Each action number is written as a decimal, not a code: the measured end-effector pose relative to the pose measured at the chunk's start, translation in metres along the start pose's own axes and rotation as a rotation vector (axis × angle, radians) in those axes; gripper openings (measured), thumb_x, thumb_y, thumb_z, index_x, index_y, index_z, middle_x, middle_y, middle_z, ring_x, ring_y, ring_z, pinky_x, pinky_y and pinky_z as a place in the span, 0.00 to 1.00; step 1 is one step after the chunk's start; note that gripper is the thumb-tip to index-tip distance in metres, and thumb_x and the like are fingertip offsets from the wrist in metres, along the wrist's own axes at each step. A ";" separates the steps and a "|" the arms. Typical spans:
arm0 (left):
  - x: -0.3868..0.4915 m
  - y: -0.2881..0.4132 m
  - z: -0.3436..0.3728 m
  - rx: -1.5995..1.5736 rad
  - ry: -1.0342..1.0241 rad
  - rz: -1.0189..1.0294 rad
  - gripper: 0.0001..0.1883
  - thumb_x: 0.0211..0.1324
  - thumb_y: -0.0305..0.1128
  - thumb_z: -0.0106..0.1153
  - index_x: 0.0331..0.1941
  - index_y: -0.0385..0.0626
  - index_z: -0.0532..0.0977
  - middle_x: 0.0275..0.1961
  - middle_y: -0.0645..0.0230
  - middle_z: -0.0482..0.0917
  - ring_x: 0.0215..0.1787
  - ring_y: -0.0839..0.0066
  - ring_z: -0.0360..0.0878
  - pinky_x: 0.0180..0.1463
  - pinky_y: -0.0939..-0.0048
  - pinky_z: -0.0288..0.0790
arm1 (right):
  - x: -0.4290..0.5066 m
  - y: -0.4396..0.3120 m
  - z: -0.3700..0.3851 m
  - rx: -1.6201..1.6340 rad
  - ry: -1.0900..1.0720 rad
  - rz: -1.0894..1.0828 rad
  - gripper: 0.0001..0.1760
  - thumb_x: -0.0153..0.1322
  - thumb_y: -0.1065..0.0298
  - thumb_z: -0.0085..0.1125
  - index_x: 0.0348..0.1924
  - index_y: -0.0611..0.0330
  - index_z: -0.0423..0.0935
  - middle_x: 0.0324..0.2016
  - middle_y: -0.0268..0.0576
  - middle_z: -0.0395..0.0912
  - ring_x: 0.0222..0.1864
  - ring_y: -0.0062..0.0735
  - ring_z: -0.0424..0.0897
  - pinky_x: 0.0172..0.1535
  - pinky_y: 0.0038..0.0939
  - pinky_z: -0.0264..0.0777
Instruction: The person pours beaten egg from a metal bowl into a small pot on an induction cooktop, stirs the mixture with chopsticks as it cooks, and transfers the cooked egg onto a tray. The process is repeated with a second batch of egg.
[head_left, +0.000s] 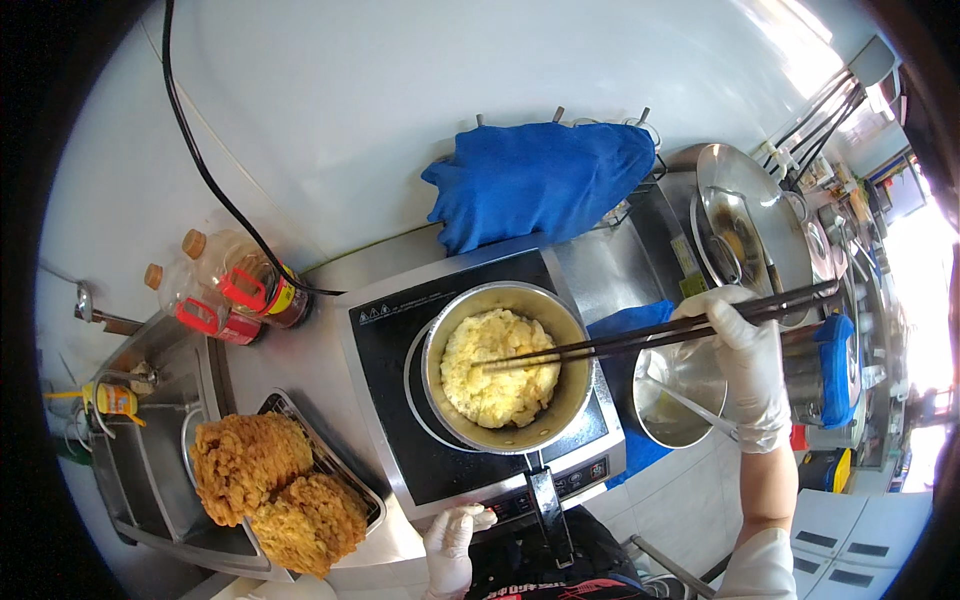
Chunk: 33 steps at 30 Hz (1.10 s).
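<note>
Wearing a white glove, my right hand (746, 367) grips a pair of long dark chopsticks (645, 337), whose tips rest in yellow scrambled egg (499, 367). The egg lies in a metal saucepan (559, 431) on a black induction cooktop (390, 390), with the black pan handle (551, 510) pointing towards me. At the cooktop's front edge, by the control panel, is my gloved left hand (450, 536), holding nothing visible. Beneath my right hand stands a steel bowl (679, 435) with a spoon-like utensil (690, 401) in it.
Large fried pieces (251, 457) lie on a wire rack tray (379, 517) at left, beside a steel sink (139, 480). Two plastic bottles (255, 285) stand behind them. A blue cloth (532, 180) covers a rack by the wall. A large wok (780, 225) is at right.
</note>
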<state>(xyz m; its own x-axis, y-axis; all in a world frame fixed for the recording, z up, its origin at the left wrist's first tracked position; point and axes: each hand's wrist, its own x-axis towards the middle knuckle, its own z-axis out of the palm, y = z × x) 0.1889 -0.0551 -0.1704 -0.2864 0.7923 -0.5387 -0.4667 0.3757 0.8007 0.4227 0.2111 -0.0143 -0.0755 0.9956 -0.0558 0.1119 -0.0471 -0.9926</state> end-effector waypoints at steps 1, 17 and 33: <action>0.000 0.000 -0.001 -0.003 -0.001 -0.004 0.14 0.71 0.34 0.49 0.45 0.33 0.74 0.40 0.54 0.83 0.43 0.65 0.84 0.53 0.63 0.77 | 0.002 -0.003 -0.008 -0.023 -0.080 -0.017 0.14 0.71 0.62 0.64 0.35 0.68 0.83 0.33 0.47 0.83 0.33 0.32 0.83 0.38 0.28 0.78; -0.004 -0.012 -0.004 0.009 -0.010 -0.001 0.13 0.71 0.33 0.47 0.46 0.34 0.74 0.41 0.56 0.83 0.43 0.67 0.83 0.54 0.64 0.76 | -0.034 -0.027 0.007 -0.597 -0.296 -0.413 0.09 0.63 0.69 0.71 0.34 0.61 0.84 0.29 0.46 0.83 0.30 0.37 0.83 0.36 0.30 0.76; -0.018 -0.019 0.008 0.048 -0.145 -0.014 0.17 0.73 0.38 0.46 0.53 0.35 0.71 0.45 0.55 0.82 0.45 0.67 0.83 0.52 0.65 0.77 | -0.075 -0.033 -0.008 -0.188 -0.137 -0.253 0.15 0.64 0.63 0.71 0.35 0.68 0.84 0.32 0.50 0.84 0.32 0.35 0.84 0.38 0.28 0.78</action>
<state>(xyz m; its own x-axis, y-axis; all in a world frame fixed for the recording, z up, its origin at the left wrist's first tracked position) 0.2092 -0.0728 -0.1739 -0.1545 0.8467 -0.5091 -0.4287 0.4069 0.8067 0.4322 0.1383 0.0235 -0.2547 0.9531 0.1632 0.2521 0.2284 -0.9404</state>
